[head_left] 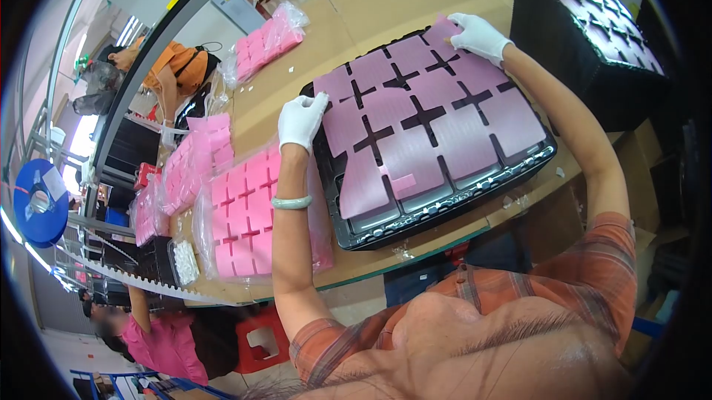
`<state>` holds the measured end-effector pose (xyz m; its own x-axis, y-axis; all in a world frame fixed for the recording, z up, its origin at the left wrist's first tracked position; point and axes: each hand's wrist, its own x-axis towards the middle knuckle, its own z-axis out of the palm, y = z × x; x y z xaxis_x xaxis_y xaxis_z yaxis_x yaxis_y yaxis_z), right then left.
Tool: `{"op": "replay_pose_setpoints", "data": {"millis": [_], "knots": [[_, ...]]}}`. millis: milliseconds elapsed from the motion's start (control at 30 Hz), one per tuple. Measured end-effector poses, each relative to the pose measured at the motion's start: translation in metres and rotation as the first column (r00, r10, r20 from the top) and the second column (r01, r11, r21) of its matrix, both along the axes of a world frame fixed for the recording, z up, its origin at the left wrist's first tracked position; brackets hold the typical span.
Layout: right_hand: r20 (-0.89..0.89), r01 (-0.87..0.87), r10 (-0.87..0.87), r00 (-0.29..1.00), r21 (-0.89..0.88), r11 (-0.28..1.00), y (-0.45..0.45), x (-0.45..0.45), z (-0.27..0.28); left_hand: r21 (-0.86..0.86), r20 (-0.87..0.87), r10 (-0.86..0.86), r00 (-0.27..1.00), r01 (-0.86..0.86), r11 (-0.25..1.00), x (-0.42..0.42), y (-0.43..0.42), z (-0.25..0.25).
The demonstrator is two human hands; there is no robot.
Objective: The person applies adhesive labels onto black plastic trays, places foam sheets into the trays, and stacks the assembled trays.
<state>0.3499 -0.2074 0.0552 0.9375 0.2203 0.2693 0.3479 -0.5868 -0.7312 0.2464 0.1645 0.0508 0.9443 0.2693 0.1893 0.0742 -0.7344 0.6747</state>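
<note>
A pink-purple foam sheet with cross-shaped cutouts (400, 112) lies over a black plastic tray (452, 196) on the table. My left hand (301, 122), in a white glove, pinches the sheet's far left corner. At the far right corner, my right hand (478, 36), gloved too, has its thumb and fingers on the sheet's edge, which is lifted there. Near the sheet's front edge sits a small pink piece (403, 183). Black cross shapes show through the cutouts.
Bagged pink sheets (245, 214) lie left of the tray, with more pink stacks (271, 44) beyond. A black stack of trays (586, 51) stands at the right. Two other people are on the left, one in orange (174, 66), one in pink (163, 341). A metal frame (148, 44) crosses the left side.
</note>
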Motion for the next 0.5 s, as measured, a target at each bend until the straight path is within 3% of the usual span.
{"op": "replay_pose_setpoints", "data": {"millis": [167, 267, 400, 500], "knots": [[0.024, 0.03, -0.027, 0.999, -0.137, 0.99, 0.005, -0.012, 0.008, -0.032, -0.007, -0.045, 0.999, 0.045, 0.998, 0.007, 0.001, -0.004], [0.033, 0.015, -0.009, 0.999, -0.197, 0.98, 0.007, -0.009, 0.008, -0.094, 0.093, -0.082, 0.992, 0.091, 0.991, 0.001, 0.001, -0.006], [0.015, 0.03, -0.028, 0.999, -0.149, 0.988, 0.014, -0.013, 0.011, 0.091, 0.008, 0.032, 0.999, -0.033, 0.995, -0.017, -0.004, 0.004], [0.052, 0.061, -0.055, 0.997, -0.124, 0.99, 0.013, -0.007, 0.003, 0.137, 0.098, 0.011, 0.995, -0.025, 0.99, -0.014, 0.0, -0.006]]}}
